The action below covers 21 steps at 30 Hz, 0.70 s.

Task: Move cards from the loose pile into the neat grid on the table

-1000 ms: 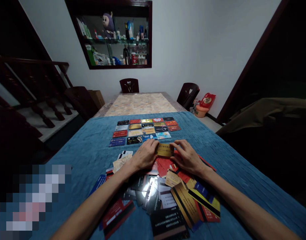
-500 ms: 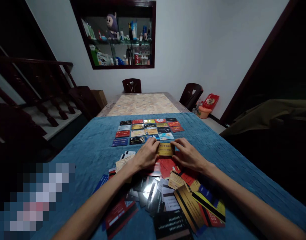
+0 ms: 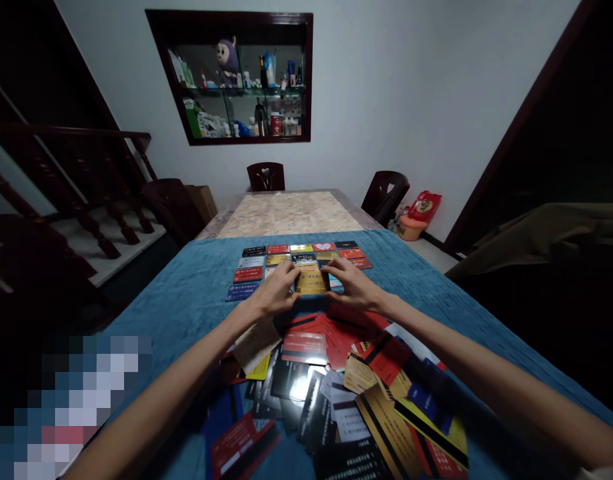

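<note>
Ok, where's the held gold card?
In the head view, the gold card is near centre, held between left hand and right hand, beyond the card pile.

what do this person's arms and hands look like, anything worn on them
The left hand and right hand are ungloved, with no ring or watch visible. The left forearm and right forearm are slender and bare as far as they show. A pale patch by the right one may be a sleeve; too little shows.

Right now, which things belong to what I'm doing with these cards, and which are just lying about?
Part of it:
- gold card, between left hand and right hand
- rows of cards
- loose card pile
- blue cloth

Just lying about:
- purple plush toy
- red bag
- orange tub
- cardboard box
</note>
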Tool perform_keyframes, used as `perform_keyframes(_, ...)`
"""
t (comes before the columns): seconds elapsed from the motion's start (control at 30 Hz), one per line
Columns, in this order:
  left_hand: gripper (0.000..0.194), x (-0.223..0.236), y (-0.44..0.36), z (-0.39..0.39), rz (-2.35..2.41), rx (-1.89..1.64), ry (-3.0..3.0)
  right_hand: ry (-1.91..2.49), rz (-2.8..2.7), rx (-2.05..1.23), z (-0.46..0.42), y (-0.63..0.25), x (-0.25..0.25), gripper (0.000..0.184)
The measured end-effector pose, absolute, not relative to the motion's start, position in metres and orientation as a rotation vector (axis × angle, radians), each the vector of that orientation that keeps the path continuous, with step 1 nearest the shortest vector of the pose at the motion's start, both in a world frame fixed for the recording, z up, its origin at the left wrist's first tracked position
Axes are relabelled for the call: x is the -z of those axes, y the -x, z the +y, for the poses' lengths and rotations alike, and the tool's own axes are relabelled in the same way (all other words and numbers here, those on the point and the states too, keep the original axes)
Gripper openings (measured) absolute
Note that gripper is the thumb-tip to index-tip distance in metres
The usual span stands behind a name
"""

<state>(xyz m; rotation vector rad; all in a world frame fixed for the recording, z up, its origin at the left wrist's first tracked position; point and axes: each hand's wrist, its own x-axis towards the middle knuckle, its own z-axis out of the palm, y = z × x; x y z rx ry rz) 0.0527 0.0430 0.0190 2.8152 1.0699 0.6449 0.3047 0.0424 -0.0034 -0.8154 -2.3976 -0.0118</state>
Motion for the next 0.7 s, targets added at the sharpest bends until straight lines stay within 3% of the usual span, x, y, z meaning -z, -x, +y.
perform_keyframes(0.7, 0.038, -0.026, 0.004, 0.139, 1.500, -0.356, -2.747, 1.113, -2.550, -0.016, 0.151, -0.223, -0.014, 0.036)
